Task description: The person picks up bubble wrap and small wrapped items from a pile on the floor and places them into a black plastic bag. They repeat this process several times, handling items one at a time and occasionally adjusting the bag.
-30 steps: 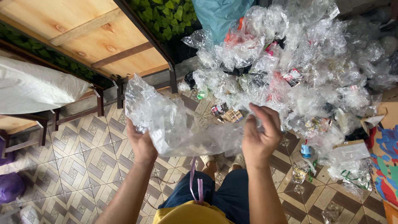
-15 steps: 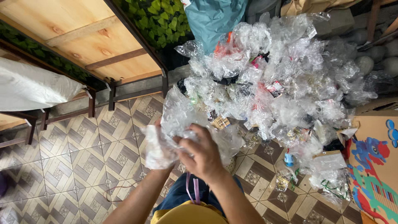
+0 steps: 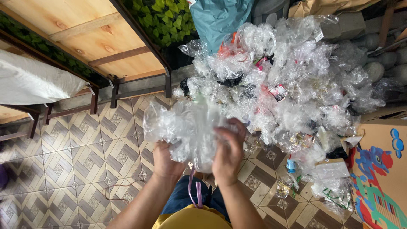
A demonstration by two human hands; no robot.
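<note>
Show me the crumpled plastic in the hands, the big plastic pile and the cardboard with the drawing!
crumpled clear plastic (image 3: 186,127), head view, bunched middle.
plastic pile (image 3: 296,85), head view, centre of heap.
painted cardboard (image 3: 377,169), head view, coloured drawing.

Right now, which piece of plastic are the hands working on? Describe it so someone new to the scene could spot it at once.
Start at the big heap of clear plastic bags piled on the patterned tile floor. Just off its near left edge, a crumpled clear plastic sheet is gripped from below by the left hand and right hand. Unlike the rest, it is lifted off the heap and bunched between two hands.
</note>
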